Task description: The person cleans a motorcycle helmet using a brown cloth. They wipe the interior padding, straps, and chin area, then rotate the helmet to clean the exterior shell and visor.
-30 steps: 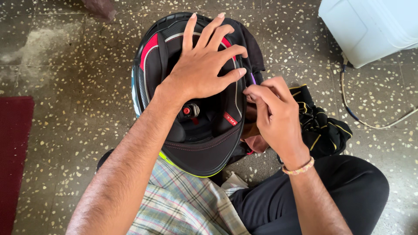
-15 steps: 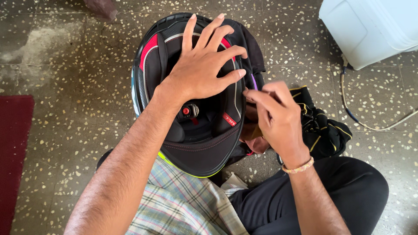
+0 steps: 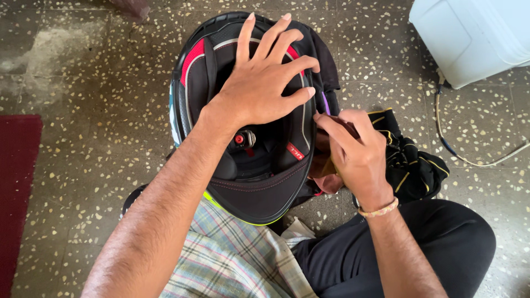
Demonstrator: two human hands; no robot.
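Speckled stone floor, person seated on it, black trouser leg to the right, checked cloth over the lap. White plastic box top right, cable trailing from it across the floor; dark red mat at the left edge. Black helmet sits upside down between the knees, opening up, red and grey padding showing inside, yellow-green trim along the near rim. Black bag with yellow piping lies just beside it on the right. Left hand lies flat and open across the opening, fingers spread, pressing the liner down, gripping nothing. Right hand is at the helmet's right rim, fingers pinched shut on something small, probably a fold of dark reddish cloth or a liner edge by the purple tab; view is too cramped to be sure. Versus a second ago: left hand unchanged, helmet not shifted, right hand's fingertips have crept slightly up along the rim. So it reads as slow fiddly work at that one edge, nothing freed or seated yet.
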